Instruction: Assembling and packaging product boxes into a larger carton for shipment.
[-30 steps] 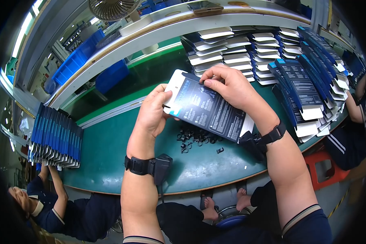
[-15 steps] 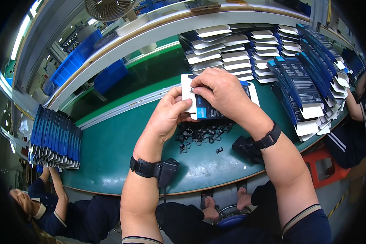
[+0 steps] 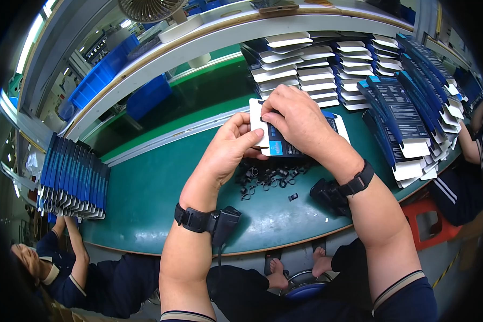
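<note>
A flat dark-blue carton (image 3: 292,151) with white end flaps is held above the green bench. My left hand (image 3: 228,145) is closed on its left end, thumb over the white flap. The fingers of my right hand (image 3: 298,118) are pinched at that same end, beside the flap; what sits between their tips is hidden. Under the carton lies a loose pile of small black clips or rings (image 3: 271,176), and one black piece (image 3: 293,197) lies apart, nearer to me.
Cartons with open white flaps are stacked at the back (image 3: 317,72), and more cartons (image 3: 405,115) lean at the right. A carton row (image 3: 72,180) stands at the left, near another person's arms (image 3: 75,239). Blue bins (image 3: 104,72) sit beyond the rail; a red stool (image 3: 413,212) is at right.
The carton and both hands appear slightly farther right in the picture, as the whole view has shifted a little. The right fingers stay at the carton's flap end.
</note>
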Demonstrator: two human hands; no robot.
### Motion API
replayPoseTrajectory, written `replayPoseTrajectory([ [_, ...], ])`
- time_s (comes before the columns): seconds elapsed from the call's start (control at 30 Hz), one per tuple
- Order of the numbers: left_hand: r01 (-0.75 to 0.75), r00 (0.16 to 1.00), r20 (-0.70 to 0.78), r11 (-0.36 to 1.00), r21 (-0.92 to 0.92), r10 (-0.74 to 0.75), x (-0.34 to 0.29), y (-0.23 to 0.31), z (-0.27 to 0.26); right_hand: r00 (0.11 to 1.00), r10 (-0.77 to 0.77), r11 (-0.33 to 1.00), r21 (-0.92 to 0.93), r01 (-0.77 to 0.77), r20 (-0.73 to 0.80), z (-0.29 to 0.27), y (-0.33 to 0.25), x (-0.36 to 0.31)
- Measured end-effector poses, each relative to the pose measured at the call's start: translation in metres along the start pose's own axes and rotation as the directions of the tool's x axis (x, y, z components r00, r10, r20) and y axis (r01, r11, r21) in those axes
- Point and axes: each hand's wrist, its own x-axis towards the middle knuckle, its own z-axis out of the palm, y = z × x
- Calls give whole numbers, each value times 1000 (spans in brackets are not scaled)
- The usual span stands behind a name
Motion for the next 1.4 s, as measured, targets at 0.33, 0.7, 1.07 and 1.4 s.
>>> replayPoseTrajectory([
  [0.33,-15,1000,-8,1000,21,15,0,-10,-7,996,-71,994,-75,75,50,0,-1,1],
  [0.7,-65,998,16,991,116,63,6,-11,2,990,-32,984,-169,55,134,-10,-16,5],
  [1.07,-151,988,0,987,-58,152,8,-15,-3,992,99,995,-14,-98,79,-18,-31,7],
  [1.4,-278,946,-140,953,119,293,14,-20,2,993,77,997,13,-78,85,-14,-26,3],
])
